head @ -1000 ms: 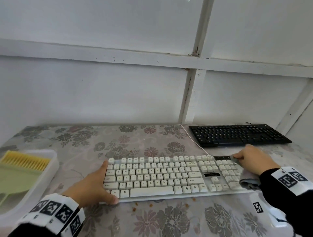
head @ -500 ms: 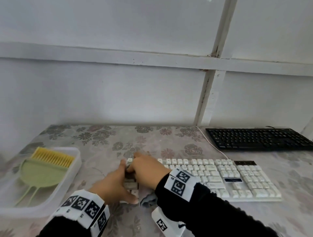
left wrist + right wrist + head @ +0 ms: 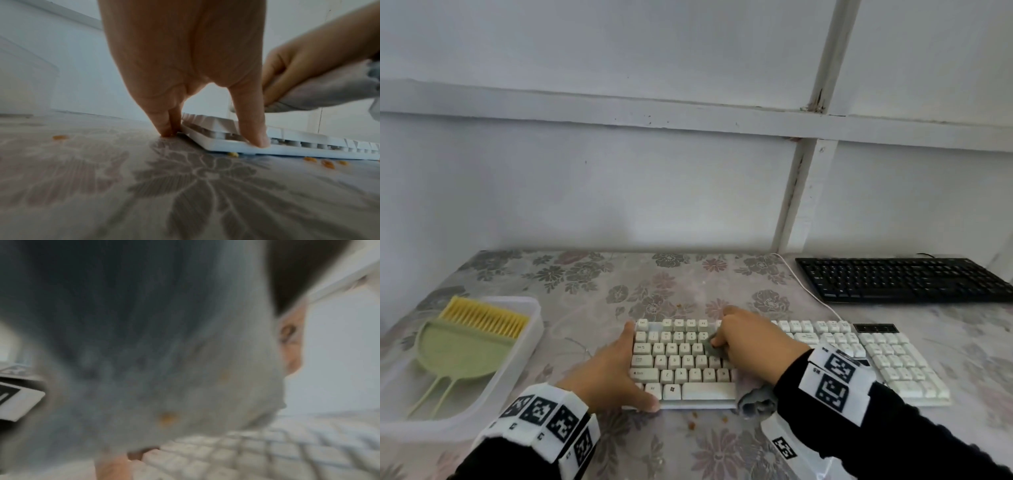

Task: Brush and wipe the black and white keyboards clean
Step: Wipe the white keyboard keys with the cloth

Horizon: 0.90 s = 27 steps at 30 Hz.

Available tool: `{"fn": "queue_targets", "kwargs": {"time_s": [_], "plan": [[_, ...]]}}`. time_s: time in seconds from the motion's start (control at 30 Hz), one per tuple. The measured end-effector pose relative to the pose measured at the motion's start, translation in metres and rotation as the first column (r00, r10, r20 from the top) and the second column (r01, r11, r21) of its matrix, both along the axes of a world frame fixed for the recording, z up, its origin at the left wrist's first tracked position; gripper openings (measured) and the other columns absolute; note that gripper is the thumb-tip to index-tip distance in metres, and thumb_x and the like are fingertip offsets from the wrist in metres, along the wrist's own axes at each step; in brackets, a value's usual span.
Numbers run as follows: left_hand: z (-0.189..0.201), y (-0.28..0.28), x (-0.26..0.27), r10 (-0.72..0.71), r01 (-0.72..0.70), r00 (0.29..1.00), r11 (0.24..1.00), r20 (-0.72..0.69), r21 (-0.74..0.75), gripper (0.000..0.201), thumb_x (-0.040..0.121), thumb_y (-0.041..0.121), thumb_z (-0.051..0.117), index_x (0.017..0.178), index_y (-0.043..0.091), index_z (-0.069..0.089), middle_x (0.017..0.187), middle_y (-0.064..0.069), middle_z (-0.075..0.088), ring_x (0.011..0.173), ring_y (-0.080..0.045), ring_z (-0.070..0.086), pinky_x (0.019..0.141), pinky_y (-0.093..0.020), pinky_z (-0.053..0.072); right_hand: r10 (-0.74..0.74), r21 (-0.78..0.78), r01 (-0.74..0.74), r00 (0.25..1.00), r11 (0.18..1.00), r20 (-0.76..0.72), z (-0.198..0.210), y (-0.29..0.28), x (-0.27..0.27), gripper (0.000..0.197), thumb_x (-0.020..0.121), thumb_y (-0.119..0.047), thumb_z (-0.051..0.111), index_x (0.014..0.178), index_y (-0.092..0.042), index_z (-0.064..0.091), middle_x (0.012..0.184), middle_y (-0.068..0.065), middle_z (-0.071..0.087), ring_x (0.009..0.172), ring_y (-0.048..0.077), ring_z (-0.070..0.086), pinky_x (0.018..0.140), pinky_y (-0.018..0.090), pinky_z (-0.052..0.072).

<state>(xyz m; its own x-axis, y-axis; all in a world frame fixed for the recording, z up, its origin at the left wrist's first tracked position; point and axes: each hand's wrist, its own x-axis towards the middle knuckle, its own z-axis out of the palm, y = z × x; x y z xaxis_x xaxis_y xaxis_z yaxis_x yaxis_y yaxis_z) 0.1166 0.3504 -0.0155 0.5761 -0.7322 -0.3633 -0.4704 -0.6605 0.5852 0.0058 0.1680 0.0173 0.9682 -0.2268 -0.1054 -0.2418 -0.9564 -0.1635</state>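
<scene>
The white keyboard [image 3: 893, 359] lies across the near middle of the flowered table. My left hand [image 3: 616, 370] braces its left end: the thumb [image 3: 252, 129] presses on the front edge and the straight fingers [image 3: 164, 123] stand on the table beside it. My right hand [image 3: 750, 342] grips a bunched grey cloth [image 3: 717, 351] and presses it on the left-centre keys; a tail of it hangs by my wrist. In the right wrist view the cloth [image 3: 164, 369] fills most of the picture above blurred keys. The black keyboard [image 3: 900, 279] sits at the back right, untouched.
A clear plastic tray [image 3: 530, 329] at the left holds a green dustpan [image 3: 458, 349] and a yellow-bristled brush [image 3: 482, 318]. Orange crumbs [image 3: 693, 425] lie on the cloth before the white keyboard. Its white cable [image 3: 808, 287] runs back to the wall.
My right hand swept the cloth from the keyboard's right end to its left end, then came back a little to the right. The left hand kept its place at the left end.
</scene>
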Motion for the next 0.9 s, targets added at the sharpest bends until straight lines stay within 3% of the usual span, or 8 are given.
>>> {"fn": "queue_targets", "kwargs": {"time_s": [0.13, 0.27, 0.3, 0.4, 0.53, 0.7, 0.83, 0.9], "plan": [[-0.003, 0.0, 0.004, 0.011, -0.012, 1.0, 0.999, -0.026, -0.041, 0.126, 0.063, 0.031, 0.083, 0.146, 0.019, -0.011, 0.13, 0.005, 0.049, 0.114, -0.012, 0.049, 0.095, -0.021, 0.041, 0.094, 0.063, -0.1, 0.992, 0.993, 0.087, 0.013, 0.027, 0.021, 0.019, 0.09, -0.015, 0.054, 0.082, -0.005, 0.069, 0.082, -0.003, 0.035, 0.064, 0.019, 0.043, 0.053, 0.021, 0.029], [-0.008, 0.001, 0.01, -0.008, 0.003, 0.998, 0.997, -0.056, -0.082, 0.131, 0.06, 0.03, 0.085, 0.147, 0.016, -0.012, 0.13, 0.006, 0.051, 0.116, -0.011, 0.051, 0.095, -0.025, 0.046, 0.208, 0.049, -0.212, 0.975, 0.976, 0.083, 0.0, 0.064, 0.056, 0.025, 0.093, -0.009, 0.049, 0.108, -0.006, 0.069, 0.093, 0.005, 0.036, 0.075, 0.023, 0.04, 0.059, 0.028, 0.031], [-0.008, 0.001, 0.01, -0.009, 0.004, 0.998, 0.996, -0.058, -0.084, 0.132, 0.061, 0.029, 0.085, 0.147, 0.015, -0.015, 0.132, 0.005, 0.05, 0.119, -0.011, 0.05, 0.097, -0.026, 0.045, 0.201, 0.041, -0.203, 0.978, 0.978, 0.059, -0.004, 0.066, 0.059, 0.027, 0.093, -0.006, 0.046, 0.11, -0.005, 0.068, 0.095, 0.006, 0.035, 0.077, 0.024, 0.04, 0.063, 0.029, 0.032], [-0.004, 0.001, 0.006, 0.004, -0.006, 0.999, 0.998, -0.043, -0.057, 0.132, 0.064, 0.029, 0.083, 0.146, 0.015, -0.019, 0.133, 0.006, 0.048, 0.119, -0.011, 0.048, 0.096, -0.021, 0.042, 0.155, 0.072, -0.159, 0.986, 0.985, 0.062, -0.011, 0.055, 0.053, 0.025, 0.092, -0.009, 0.048, 0.104, 0.0, 0.069, 0.094, 0.005, 0.036, 0.075, 0.024, 0.042, 0.055, 0.027, 0.03], [-0.001, 0.0, 0.003, 0.016, -0.017, 1.0, 1.0, -0.02, -0.023, 0.128, 0.063, 0.032, 0.083, 0.146, 0.019, -0.014, 0.133, 0.006, 0.045, 0.118, -0.012, 0.045, 0.101, -0.022, 0.036, 0.044, 0.126, -0.048, 0.998, 0.991, 0.038, -0.012, 0.017, 0.026, 0.027, 0.091, -0.021, 0.055, 0.093, 0.002, 0.069, 0.08, -0.002, 0.039, 0.06, 0.01, 0.038, 0.053, 0.015, 0.026], [-0.002, 0.0, 0.002, 0.022, -0.023, 0.999, 1.0, -0.028, -0.019, 0.132, 0.06, 0.034, 0.084, 0.147, 0.022, -0.014, 0.138, 0.006, 0.043, 0.122, -0.013, 0.044, 0.106, -0.027, 0.035, 0.015, 0.021, -0.015, 1.0, 1.0, 0.014, -0.001, 0.006, 0.012, 0.022, 0.091, -0.016, 0.053, 0.094, -0.002, 0.07, 0.092, 0.003, 0.041, 0.074, 0.023, 0.046, 0.066, 0.024, 0.035], [-0.002, 0.0, 0.002, 0.034, -0.037, 0.998, 0.998, -0.051, -0.052, 0.134, 0.063, 0.028, 0.084, 0.145, 0.016, -0.021, 0.135, 0.005, 0.046, 0.119, -0.012, 0.047, 0.097, -0.019, 0.037, 0.143, 0.095, -0.154, 0.984, 0.983, 0.11, 0.004, 0.044, 0.039, 0.019, 0.091, -0.015, 0.056, 0.098, -0.01, 0.073, 0.09, 0.001, 0.037, 0.07, 0.019, 0.044, 0.059, 0.026, 0.035], [-0.003, 0.001, 0.003, 0.036, -0.04, 0.997, 0.997, -0.072, -0.062, 0.136, 0.064, 0.025, 0.084, 0.142, 0.013, -0.028, 0.141, 0.004, 0.042, 0.125, -0.012, 0.045, 0.1, -0.02, 0.038, 0.211, 0.071, -0.217, 0.974, 0.974, 0.078, -0.003, 0.061, 0.05, 0.026, 0.093, -0.012, 0.051, 0.108, -0.013, 0.071, 0.093, 0.003, 0.034, 0.078, 0.026, 0.046, 0.067, 0.029, 0.034]]}}
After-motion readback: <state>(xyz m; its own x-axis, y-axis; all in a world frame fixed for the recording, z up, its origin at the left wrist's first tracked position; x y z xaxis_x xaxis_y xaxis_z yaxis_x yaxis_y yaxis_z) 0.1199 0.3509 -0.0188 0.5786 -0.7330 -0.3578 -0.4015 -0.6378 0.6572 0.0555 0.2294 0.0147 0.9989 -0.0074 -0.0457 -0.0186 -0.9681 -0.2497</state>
